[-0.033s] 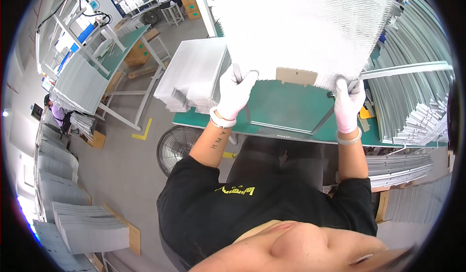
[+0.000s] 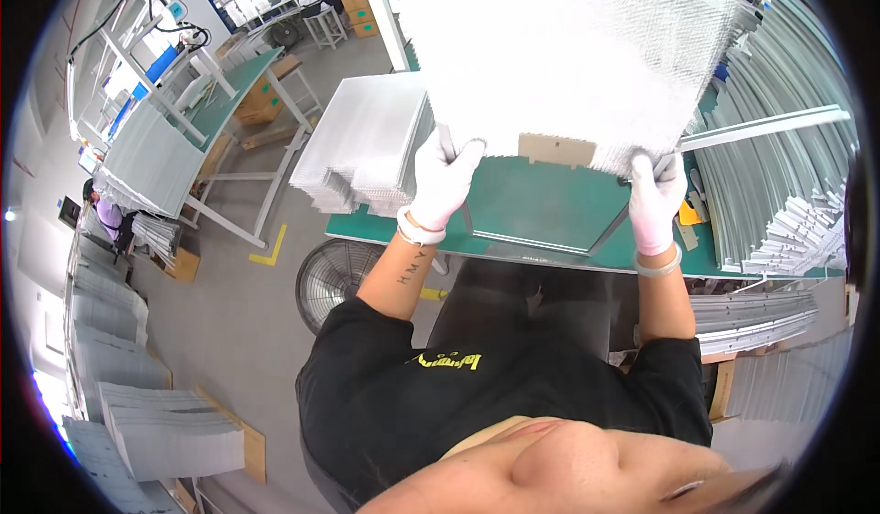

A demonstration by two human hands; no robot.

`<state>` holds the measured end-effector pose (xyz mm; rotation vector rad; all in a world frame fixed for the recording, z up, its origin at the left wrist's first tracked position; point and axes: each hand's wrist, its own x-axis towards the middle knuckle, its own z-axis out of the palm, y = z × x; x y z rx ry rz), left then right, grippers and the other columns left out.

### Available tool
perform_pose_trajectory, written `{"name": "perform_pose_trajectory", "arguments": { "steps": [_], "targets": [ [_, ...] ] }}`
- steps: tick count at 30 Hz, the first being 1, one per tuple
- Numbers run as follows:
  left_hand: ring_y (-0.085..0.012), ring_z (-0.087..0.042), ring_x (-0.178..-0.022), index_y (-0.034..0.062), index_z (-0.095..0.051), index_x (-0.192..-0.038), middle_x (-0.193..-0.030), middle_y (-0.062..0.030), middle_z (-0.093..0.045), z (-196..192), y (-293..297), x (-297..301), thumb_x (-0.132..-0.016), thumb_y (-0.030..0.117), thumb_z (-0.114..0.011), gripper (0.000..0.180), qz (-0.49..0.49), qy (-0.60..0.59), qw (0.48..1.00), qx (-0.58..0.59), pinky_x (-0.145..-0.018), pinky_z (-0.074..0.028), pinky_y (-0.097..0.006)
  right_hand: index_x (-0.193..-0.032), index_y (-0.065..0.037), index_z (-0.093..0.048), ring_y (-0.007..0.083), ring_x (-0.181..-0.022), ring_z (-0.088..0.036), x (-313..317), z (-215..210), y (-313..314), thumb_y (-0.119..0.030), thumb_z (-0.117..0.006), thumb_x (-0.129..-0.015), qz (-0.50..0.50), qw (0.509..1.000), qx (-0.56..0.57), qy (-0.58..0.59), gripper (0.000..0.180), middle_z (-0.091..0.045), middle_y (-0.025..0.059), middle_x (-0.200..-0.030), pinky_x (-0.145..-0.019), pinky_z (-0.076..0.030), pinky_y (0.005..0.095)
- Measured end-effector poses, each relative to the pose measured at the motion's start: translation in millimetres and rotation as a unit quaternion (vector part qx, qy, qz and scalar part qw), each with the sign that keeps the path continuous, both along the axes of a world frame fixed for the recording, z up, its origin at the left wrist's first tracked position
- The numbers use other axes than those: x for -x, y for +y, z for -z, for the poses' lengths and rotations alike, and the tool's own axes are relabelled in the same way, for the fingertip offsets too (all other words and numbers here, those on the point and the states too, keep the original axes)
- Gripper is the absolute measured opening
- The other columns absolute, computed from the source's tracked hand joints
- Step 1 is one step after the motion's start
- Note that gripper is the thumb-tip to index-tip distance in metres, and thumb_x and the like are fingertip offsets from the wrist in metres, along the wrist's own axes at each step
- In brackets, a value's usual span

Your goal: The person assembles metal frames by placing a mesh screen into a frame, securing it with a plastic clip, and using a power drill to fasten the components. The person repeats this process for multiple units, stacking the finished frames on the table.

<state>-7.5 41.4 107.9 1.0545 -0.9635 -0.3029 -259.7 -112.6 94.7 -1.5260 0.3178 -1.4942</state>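
Note:
A large white mesh panel fills the upper middle, tilted above the table, its near edge towards me. A beige rectangular plate sits at that near edge. My left hand, in a white glove, is closed on the panel's near left corner, thumb on top. The gloved right hand pinches the near right corner; its fingertips are partly hidden. Below the panel, a thin grey metal frame lies on the green tabletop. Beside my right hand a pale metal strip sticks out to the right.
A stack of white mesh panels stands left of my hand. Many long pale strips are piled at the right. A floor fan stands under the table's left front. Another green workbench is farther left, with people in the background.
Both hands and the mesh panel have shifted very slightly left. The far end of the metal strip has risen a little in the picture.

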Motion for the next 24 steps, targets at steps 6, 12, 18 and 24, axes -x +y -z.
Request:
{"name": "perform_pose_trajectory", "arguments": {
  "steps": [6,12,18,24],
  "targets": [
    [-0.0077,-0.061,-0.081,-0.0036,-0.064,-0.112,-0.093,-0.0022,-0.07,72.6,3.5,-5.9,-0.092,0.003,-0.065,0.021,0.018,-0.043,0.993,-0.11,-0.072,-0.05,-0.026,-0.12,0.004,-0.059,0.0104,-0.095,-0.063,5.6,70.2,3.6,-0.001,-0.06,-0.094,0.0,0.993,-0.044,0.106,0.027,-0.069,0.007,-0.108,-0.085,-0.051,0.0274],
    [-0.0144,-0.068,-0.103,-0.0046,-0.06,-0.123,-0.114,-0.0084,-0.071,109.3,22.1,-24.6,-0.09,0.002,-0.068,0.034,0.141,-0.04,0.961,-0.234,-0.092,-0.053,-0.029,-0.125,0.004,-0.058,0.0113,-0.1,-0.061,22.2,90.7,19.5,-0.005,-0.063,-0.091,-0.047,0.983,-0.034,0.172,0.036,-0.068,0.0058,-0.11,-0.09,-0.05,0.0294],
    [-0.0127,-0.065,-0.092,-0.0034,-0.063,-0.113,-0.105,-0.0067,-0.069,-28.5,1.3,-13.5,-0.087,0.004,-0.072,0.028,0.105,0.06,0.993,0.015,-0.087,-0.052,-0.028,-0.119,0.001,-0.061,0.0074,-0.092,-0.055,17.0,3.3,-18.7,-0.002,-0.062,-0.094,0.008,0.995,-0.033,0.089,0.025,-0.064,0.0014,-0.103,-0.083,-0.046,0.023],
    [-0.0098,-0.062,-0.091,-0.0032,-0.063,-0.111,-0.1,-0.0032,-0.069,-12.0,-2.9,-7.8,-0.091,-0.003,-0.065,0.02,0.029,-0.01,0.999,0.029,-0.083,-0.05,-0.026,-0.123,0.003,-0.06,0.0088,-0.1,-0.061,-2.8,-14.3,9.7,-0.004,-0.063,-0.097,-0.007,0.998,-0.063,0.021,0.027,-0.069,0.0048,-0.112,-0.091,-0.048,0.0256]
  ]
}}
